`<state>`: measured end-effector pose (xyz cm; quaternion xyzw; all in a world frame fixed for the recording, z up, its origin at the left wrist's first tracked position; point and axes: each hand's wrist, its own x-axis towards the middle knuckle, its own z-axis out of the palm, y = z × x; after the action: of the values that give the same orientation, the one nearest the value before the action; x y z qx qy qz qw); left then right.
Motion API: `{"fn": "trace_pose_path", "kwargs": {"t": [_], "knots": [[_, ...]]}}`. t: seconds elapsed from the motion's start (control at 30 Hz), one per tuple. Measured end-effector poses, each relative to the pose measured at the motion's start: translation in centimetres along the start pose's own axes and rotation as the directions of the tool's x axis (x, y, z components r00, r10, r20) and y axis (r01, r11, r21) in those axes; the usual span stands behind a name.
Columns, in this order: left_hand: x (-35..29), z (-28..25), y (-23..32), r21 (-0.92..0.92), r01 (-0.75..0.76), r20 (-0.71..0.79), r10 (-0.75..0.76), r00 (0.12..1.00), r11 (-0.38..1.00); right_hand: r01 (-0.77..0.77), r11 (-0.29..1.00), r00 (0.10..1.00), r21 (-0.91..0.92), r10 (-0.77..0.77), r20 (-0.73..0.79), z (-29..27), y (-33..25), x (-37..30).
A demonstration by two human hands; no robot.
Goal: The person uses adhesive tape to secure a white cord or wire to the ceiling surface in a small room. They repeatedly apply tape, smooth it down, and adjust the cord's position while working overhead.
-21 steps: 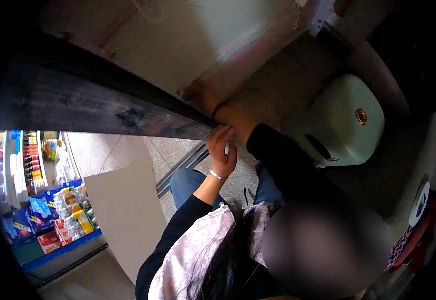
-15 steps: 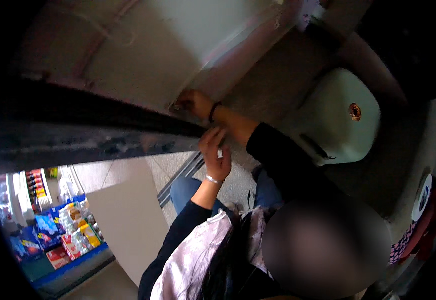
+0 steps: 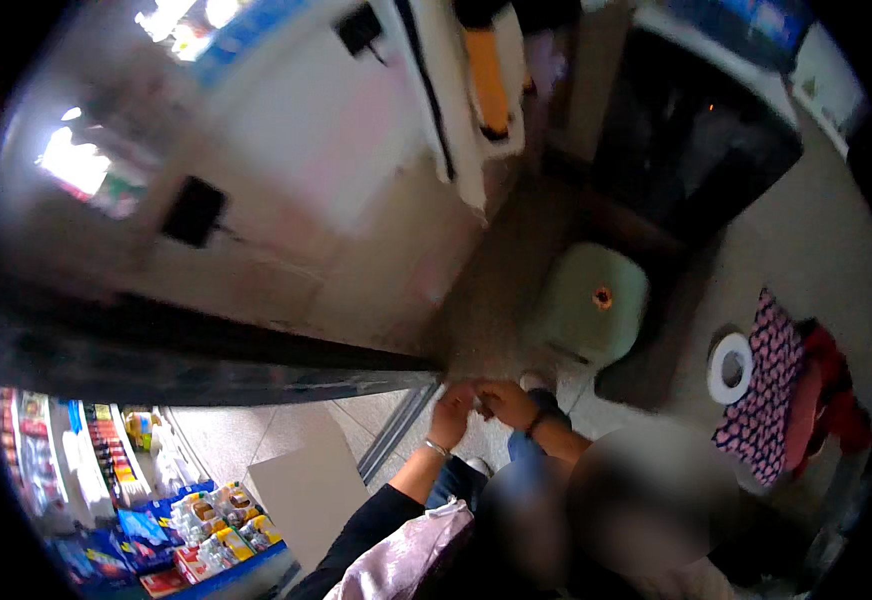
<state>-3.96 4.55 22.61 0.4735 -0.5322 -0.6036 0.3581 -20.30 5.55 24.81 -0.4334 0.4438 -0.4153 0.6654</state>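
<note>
My left hand (image 3: 452, 415), with a silver bracelet at its wrist, is closed and meets my right hand in front of my body. Curled fingers also show on my right hand (image 3: 507, 404), which has a dark band at the wrist. Between the fingertips is a small pale spot, too blurred to name. Both hands are beside the end of a long dark ledge (image 3: 356, 384), above the tiled floor. A pale green stool (image 3: 601, 320) with a hole in its seat stands beyond them to the right.
At lower left are a beige panel (image 3: 306, 490) and shelves (image 3: 116, 450) of packaged goods. A white ring-shaped roll (image 3: 716, 370) lies right, beside pink patterned cloth (image 3: 756, 410). A black box-shaped appliance (image 3: 696, 140) stands far right. Two black squares, one lower (image 3: 194, 212), are on the wall.
My right hand has left the wall beyond the ledge and come back to my left hand. Their fingers now meet. The view has shifted, showing more wall and the appliance.
</note>
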Motion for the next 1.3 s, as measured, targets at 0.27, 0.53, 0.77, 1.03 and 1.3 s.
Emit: {"fn": "trace_pose_path", "kwargs": {"t": [0.27,0.53,0.77,1.03,1.3], "knots": [[-13.8,-0.1,29.7,0.327,-0.422,0.454,0.252,0.855,0.845,0.309,0.711,0.917,-0.632,-0.399,0.0,10.2,-25.0,-18.3],[-27.5,-0.9,35.7,-0.217,-0.062,0.366,0.14,0.92,0.974,0.159,0.984,0.985,-0.084,-0.164,-0.061,17.4,-29.4,-29.2],[-42.8,2.4,35.7,0.106,-0.535,-0.017,0.539,0.842,0.838,0.13,0.978,0.978,-0.166,-0.099,0.182,23.1,-32.3,-40.1],[-54.8,13.4,31.4,-0.073,-0.211,0.221,0.222,0.95,0.975,0.257,0.798,0.92,-0.545,-0.375,-0.115,20.3,-22.7,-57.5],[-58.4,22.7,28.5,-0.128,0.203,0.428,-0.131,0.894,0.971,0.124,0.516,0.72,-0.848,-0.635,-0.281,20.3,-18.8,-69.9]]}}
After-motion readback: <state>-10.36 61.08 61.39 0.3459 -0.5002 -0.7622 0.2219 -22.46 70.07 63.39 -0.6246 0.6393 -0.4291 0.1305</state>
